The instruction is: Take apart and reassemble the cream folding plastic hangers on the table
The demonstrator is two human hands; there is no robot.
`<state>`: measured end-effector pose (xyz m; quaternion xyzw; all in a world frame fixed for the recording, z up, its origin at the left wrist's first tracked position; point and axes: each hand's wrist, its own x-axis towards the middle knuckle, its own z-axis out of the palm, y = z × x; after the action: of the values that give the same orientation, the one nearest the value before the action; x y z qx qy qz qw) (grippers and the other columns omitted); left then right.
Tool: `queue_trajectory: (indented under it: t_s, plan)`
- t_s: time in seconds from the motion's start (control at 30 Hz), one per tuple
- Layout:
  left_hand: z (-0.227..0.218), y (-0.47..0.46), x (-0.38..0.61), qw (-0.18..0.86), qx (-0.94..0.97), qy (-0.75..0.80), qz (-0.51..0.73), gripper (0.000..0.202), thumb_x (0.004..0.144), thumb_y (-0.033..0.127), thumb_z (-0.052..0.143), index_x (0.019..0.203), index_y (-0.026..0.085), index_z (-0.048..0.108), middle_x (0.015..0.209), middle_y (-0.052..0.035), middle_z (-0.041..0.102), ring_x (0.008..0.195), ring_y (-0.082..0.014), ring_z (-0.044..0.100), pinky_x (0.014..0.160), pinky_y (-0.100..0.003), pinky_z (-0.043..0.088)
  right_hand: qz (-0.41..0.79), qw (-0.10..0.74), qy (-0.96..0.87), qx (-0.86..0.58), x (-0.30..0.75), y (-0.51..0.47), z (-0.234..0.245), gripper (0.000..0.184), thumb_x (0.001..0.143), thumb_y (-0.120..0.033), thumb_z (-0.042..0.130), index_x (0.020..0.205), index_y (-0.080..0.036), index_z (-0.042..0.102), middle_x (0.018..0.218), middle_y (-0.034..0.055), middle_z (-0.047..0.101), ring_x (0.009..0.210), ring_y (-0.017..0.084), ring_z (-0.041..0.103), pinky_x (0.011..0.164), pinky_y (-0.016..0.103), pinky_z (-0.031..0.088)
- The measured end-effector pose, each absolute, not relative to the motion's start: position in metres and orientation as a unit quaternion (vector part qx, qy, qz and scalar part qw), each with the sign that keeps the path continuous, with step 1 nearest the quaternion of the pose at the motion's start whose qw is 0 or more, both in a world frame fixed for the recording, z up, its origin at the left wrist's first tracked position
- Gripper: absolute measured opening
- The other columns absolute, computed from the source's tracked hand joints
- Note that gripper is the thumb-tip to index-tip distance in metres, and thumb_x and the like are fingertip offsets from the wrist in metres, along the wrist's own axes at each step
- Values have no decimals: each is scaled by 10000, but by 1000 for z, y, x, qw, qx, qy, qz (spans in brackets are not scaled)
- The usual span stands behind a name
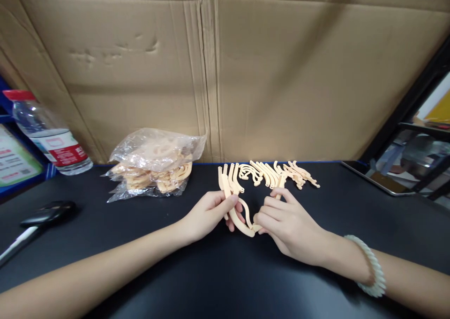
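Head view showed bagged pieces at ten o'clock on the table; near centre, the left hand pinched a curved strip between its fingers; loose strips lay at one o'clock; at three o'clock, the right hand gripped another beige piece.

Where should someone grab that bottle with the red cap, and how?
I'd grip the bottle around its red-and-white label, coming from the front right. Its body looks round there, while a blue frame crowds its left and cardboard stands behind it.
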<state>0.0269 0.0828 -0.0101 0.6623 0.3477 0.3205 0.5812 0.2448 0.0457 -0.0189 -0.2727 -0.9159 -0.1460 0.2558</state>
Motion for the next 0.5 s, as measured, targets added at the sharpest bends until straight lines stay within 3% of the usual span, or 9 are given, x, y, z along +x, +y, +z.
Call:
queue_trajectory:
  t_s: [0.27,0.37,0.43,0.5]
  plan:
    - [-16,87,28,623,604,342,361,464,812,586,614,737,129,584,556,-41,687,469,-142,639,437,-205,486,-239,285,-905,-207,247,45,-15,286,925,-31,379,775,-185,568,689,-2,634,669,141,523,802,353,333]
    - [-17,87,28,628,598,332,372,445,821,560,626,750,123,589,579,-50,700,479,-136,644,458,-202,495,-186,357,-881,-247,256,57,-18,169,927,-72,458,940,-194,574,789,2,688,690,139,569,840,352,371]
    - [-17,87,27,636,592,322,374,430,840,541,616,755,120,594,590,-56,705,490,-136,650,468,-202,496,-165,400,-846,-310,266,69,-19,211,921,-119,515,1113,-198,547,859,21,708,754,165,601,887,383,384]
    - [-17,87,27,644,586,313,378,415,858,522,604,754,120,595,598,-59,708,504,-137,654,471,-199,493,-177,408,-818,-364,277,80,-18,232,928,-129,501,1136,-214,556,943,50,710,902,212,617,927,429,372]
